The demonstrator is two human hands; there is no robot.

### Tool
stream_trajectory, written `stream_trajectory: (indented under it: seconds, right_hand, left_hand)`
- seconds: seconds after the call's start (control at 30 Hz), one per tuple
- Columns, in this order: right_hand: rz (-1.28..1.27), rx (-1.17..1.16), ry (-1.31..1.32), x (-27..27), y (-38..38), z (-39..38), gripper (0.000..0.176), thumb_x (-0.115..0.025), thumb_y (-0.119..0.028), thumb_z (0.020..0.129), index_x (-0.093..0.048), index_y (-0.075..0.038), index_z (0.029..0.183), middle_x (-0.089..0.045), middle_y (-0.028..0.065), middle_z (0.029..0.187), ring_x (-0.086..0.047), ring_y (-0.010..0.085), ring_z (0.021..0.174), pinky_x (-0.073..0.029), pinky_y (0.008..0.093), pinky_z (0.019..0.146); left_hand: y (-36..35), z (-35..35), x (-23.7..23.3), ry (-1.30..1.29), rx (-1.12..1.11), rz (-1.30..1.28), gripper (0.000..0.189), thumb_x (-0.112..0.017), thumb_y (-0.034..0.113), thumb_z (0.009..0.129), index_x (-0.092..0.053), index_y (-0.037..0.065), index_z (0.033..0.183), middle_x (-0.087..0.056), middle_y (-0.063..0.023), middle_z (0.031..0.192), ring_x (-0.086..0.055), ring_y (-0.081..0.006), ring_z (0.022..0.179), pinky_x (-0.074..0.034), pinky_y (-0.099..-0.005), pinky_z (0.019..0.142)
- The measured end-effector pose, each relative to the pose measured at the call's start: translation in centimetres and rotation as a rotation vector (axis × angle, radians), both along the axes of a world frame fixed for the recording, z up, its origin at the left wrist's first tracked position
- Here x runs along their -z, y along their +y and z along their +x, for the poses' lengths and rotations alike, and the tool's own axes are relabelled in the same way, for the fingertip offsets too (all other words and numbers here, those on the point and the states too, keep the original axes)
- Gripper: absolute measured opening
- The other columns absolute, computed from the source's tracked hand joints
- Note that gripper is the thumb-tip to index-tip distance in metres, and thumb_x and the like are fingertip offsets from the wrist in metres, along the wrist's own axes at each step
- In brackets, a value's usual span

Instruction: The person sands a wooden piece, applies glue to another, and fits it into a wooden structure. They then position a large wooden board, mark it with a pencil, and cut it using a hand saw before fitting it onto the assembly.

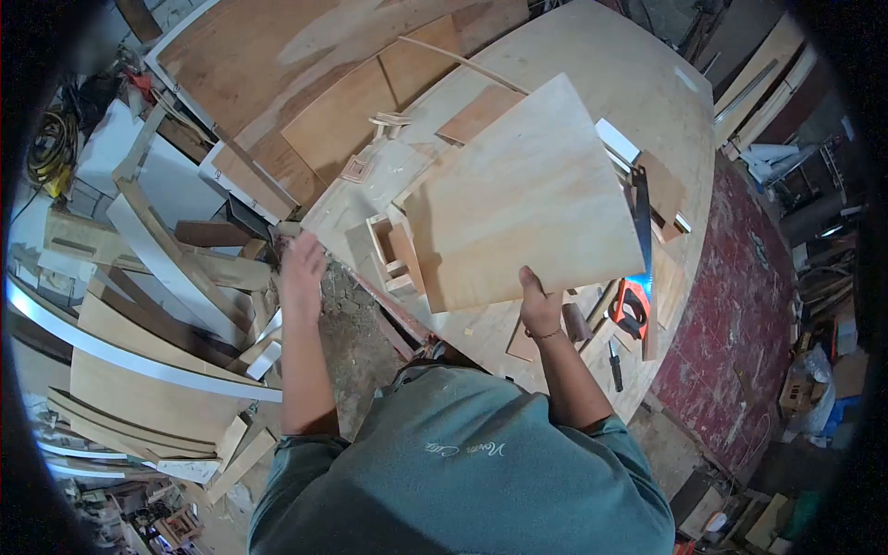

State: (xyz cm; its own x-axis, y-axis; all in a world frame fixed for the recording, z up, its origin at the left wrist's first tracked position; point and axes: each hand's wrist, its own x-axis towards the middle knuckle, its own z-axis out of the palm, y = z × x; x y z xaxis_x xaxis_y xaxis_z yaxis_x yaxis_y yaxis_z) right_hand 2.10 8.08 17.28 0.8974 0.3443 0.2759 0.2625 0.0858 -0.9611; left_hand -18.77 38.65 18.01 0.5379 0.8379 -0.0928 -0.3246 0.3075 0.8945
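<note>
A pale rectangular plywood panel (pixel 532 199) is gripped at its lower edge by my right hand (pixel 538 307), thumb on the upper face. The panel is held tilted above the workbench and hides part of it. My left hand (pixel 302 264) is raised off the bench's left edge, blurred, its fingers loosely apart with nothing visible in them. A small wooden box-like frame (pixel 393 250) stands on the bench between the left hand and the panel. Beside the panel's right edge lies a handsaw with an orange-and-black handle (pixel 632 310).
The large wooden workbench (pixel 610 46) also bears a screwdriver-like tool (pixel 615 365), small wood pieces (pixel 390 120) and a brown board (pixel 481 113). Curved wooden offcuts (pixel 148 356) crowd the left side. Coiled cable (pixel 54 148) hangs far left. Reddish flooring (pixel 731 314) lies right.
</note>
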Motion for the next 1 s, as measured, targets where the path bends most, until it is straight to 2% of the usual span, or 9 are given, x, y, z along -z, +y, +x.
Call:
stream_trajectory:
  seconds: [0.07, 0.2, 0.27, 0.3, 0.4, 0.6, 0.73, 0.83, 1.0]
  right_hand:
    - [-0.080, -0.072, 0.023, 0.9, 1.6, -0.1, 0.017, -0.056, -0.007, 0.086, -0.058, 0.004, 0.099, -0.062, 0.0098, 0.093, -0.057, 0.0191, 0.087, -0.045, 0.0318, 0.080]
    - [-0.081, -0.098, 0.071, 3.8, 3.9, 0.1, 0.016, -0.056, -0.007, 0.085, -0.058, 0.005, 0.096, -0.062, 0.0126, 0.091, -0.058, 0.0232, 0.085, -0.045, 0.0332, 0.079]
    - [-0.091, -0.118, 0.075, 3.2, 4.6, 0.0, 0.016, -0.056, -0.006, 0.085, -0.058, 0.005, 0.096, -0.062, 0.0132, 0.090, -0.058, 0.0239, 0.085, -0.045, 0.0336, 0.078]
    - [-0.098, -0.134, 0.076, 2.9, 4.9, 0.0, 0.016, -0.056, -0.006, 0.084, -0.058, 0.006, 0.096, -0.062, 0.0138, 0.090, -0.058, 0.0245, 0.084, -0.045, 0.0339, 0.078]
    - [-0.143, -0.186, 0.048, 2.6, 5.7, 0.2, 0.016, -0.055, -0.005, 0.084, -0.058, 0.005, 0.096, -0.062, 0.0146, 0.089, -0.059, 0.0254, 0.084, -0.046, 0.0348, 0.076]
    - [-0.182, -0.193, -0.132, 2.1, 6.4, 0.0, 0.016, -0.054, -0.005, 0.084, -0.058, 0.005, 0.095, -0.062, 0.0152, 0.086, -0.059, 0.0256, 0.081, -0.046, 0.0346, 0.074]
    - [-0.177, -0.200, -0.098, 2.5, 6.1, -0.5, 0.016, -0.055, -0.006, 0.085, -0.058, 0.004, 0.096, -0.062, 0.0151, 0.086, -0.059, 0.0259, 0.081, -0.046, 0.0350, 0.073]
    - [-0.228, -0.263, -0.028, 2.9, 5.6, -0.8, 0.017, -0.055, -0.009, 0.085, -0.058, 0.003, 0.096, -0.062, 0.0159, 0.087, -0.059, 0.0282, 0.081, -0.046, 0.0366, 0.074]
    - [-0.269, -0.278, -0.154, 2.9, 5.7, -1.7, 0.017, -0.054, -0.011, 0.086, -0.058, 0.003, 0.094, -0.061, 0.0181, 0.086, -0.059, 0.0347, 0.081, -0.046, 0.0391, 0.073]
  left_hand:
    - [0.1, -1.6, 3.2, 0.140, 0.066, -0.146, 0.058, -0.042, 0.041, 0.093, -0.037, -0.002, 0.132, -0.042, -0.0171, 0.133, -0.039, -0.0291, 0.123, -0.028, -0.0408, 0.105]
    - [-0.1, -2.4, 9.3, 0.218, 0.127, -0.278, 0.056, -0.043, 0.043, 0.093, -0.042, 0.000, 0.129, -0.046, -0.0139, 0.128, -0.043, -0.0264, 0.117, -0.032, -0.0404, 0.100]
    - [-0.3, -2.2, 11.3, 0.232, 0.228, -0.326, 0.052, -0.046, 0.043, 0.092, -0.047, 0.001, 0.123, -0.052, -0.0102, 0.119, -0.048, -0.0230, 0.109, -0.037, -0.0387, 0.095]
    - [-0.8, -1.3, 11.0, 0.281, 0.221, -0.350, 0.047, -0.047, 0.042, 0.092, -0.051, 0.003, 0.118, -0.055, -0.0065, 0.110, -0.052, -0.0187, 0.099, -0.040, -0.0353, 0.088]
    - [-1.2, -0.2, 12.3, 0.273, 0.270, -0.409, 0.045, -0.048, 0.042, 0.092, -0.052, 0.005, 0.116, -0.057, -0.0047, 0.106, -0.053, -0.0170, 0.095, -0.042, -0.0326, 0.084]
    - [-1.1, 1.9, 13.2, 0.251, 0.348, -0.457, 0.040, -0.047, 0.044, 0.092, -0.054, 0.010, 0.112, -0.057, -0.0038, 0.106, -0.054, -0.0177, 0.096, -0.043, -0.0336, 0.083]
    - [-2.1, 3.5, 12.2, 0.230, 0.334, -0.447, 0.040, -0.044, 0.045, 0.093, -0.054, 0.012, 0.112, -0.058, -0.0034, 0.106, -0.054, -0.0177, 0.096, -0.044, -0.0337, 0.082]
    - [-2.2, 3.9, 12.6, 0.287, 0.331, -0.418, 0.041, -0.041, 0.046, 0.094, -0.053, 0.012, 0.114, -0.057, -0.0036, 0.109, -0.054, -0.0171, 0.095, -0.044, -0.0330, 0.082]
    - [-1.3, 4.1, 15.4, 0.217, 0.406, -0.395, 0.045, -0.038, 0.046, 0.095, -0.048, 0.011, 0.121, -0.055, -0.0057, 0.116, -0.054, -0.0182, 0.100, -0.044, -0.0338, 0.086]
